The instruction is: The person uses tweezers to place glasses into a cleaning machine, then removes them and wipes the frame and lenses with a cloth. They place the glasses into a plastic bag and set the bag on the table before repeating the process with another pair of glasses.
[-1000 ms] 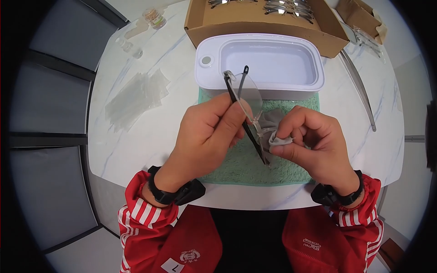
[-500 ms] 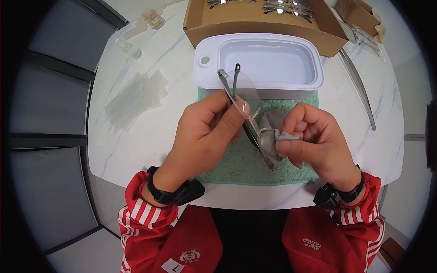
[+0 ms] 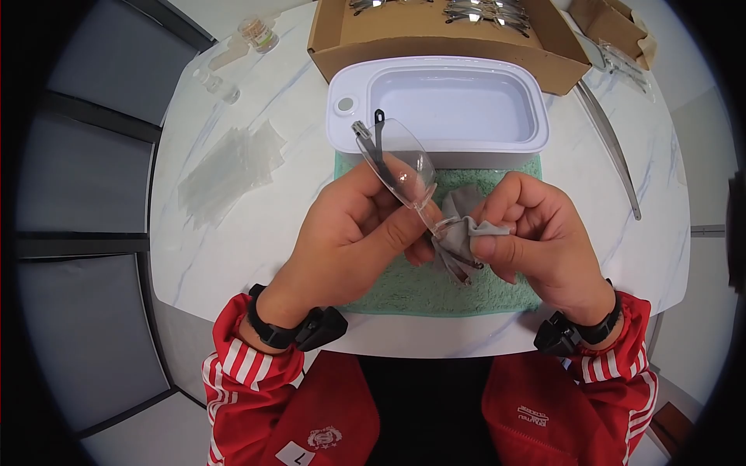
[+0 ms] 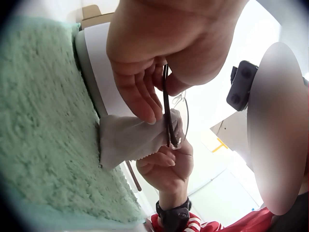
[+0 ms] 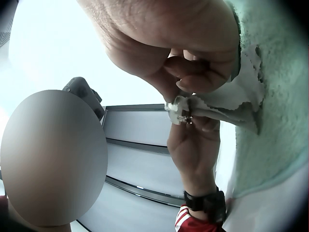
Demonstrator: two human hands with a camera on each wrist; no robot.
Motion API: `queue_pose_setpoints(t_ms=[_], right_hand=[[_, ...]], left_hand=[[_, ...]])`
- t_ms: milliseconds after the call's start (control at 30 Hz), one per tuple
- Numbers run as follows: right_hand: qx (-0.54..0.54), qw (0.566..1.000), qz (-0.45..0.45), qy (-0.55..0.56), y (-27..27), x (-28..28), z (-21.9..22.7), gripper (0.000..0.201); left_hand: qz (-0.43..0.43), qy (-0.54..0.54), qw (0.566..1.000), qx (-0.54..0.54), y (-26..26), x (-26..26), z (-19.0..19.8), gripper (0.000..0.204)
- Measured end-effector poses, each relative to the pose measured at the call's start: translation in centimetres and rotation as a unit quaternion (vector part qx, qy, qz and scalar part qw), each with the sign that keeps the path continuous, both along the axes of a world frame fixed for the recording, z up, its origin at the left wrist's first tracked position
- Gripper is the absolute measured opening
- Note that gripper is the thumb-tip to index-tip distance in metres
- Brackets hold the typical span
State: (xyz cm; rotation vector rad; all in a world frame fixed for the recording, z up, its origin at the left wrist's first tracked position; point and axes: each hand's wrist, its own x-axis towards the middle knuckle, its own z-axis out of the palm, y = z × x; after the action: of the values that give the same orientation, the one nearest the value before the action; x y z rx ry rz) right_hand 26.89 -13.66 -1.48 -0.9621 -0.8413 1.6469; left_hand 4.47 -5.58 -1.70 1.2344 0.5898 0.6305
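Observation:
Rimless eyeglasses (image 3: 406,140) with dark temples are held in my left hand (image 3: 342,245), thumb and fingers pinching them close to the bridge. One clear lens points up and left in the head view, in front of the white tub. My right hand (image 3: 540,241) pinches a grey cloth (image 3: 464,200) folded over the other lens, which it partly hides. In the left wrist view the cloth (image 4: 120,137) hangs down to the green towel, beside a dark temple (image 4: 167,104). The right wrist view shows the cloth's jagged edge (image 5: 246,96) below the right fingers.
A white tub (image 3: 342,133) with liquid in it stands on the green towel (image 3: 404,295), just beyond my hands. Behind is a cardboard box (image 3: 365,53) with several eyeglasses. Clear bags (image 3: 229,175) and small jars (image 3: 258,35) lie left; a curved grey strip (image 3: 614,151) lies right.
The left hand has tilted the eyeglasses, so the free lens has swung left and faces the head camera more. The right fingers have brought the cloth over the lower lens.

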Motion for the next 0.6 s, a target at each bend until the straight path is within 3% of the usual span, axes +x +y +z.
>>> queue_pose_setpoints(t_ms=[200, 300, 500, 600], right_hand=[[-0.008, 1.0, 0.002, -0.025, -0.02, -0.11, 0.48, 0.015], [0.002, 0.997, -0.028, -0.07, 0.06, 0.04, 0.09, 0.014], [0.003, 0.993, -0.028, -0.117, 0.2, 0.18, -0.27, 0.013], [-0.016, 0.998, -0.024, -0.061, -0.01, -0.26, 0.21, 0.013]], left_hand=[[0.032, 0.057, 0.997, 0.029, 0.41, 0.16, 0.33, 0.016], [0.066, 0.015, 0.998, 0.012, 0.66, 0.44, -0.02, 0.018], [0.046, 0.035, 0.998, -0.006, 0.67, 0.25, 0.31, 0.017], [0.035, 0.057, 0.998, 0.0, 0.46, 0.27, 0.51, 0.018]])
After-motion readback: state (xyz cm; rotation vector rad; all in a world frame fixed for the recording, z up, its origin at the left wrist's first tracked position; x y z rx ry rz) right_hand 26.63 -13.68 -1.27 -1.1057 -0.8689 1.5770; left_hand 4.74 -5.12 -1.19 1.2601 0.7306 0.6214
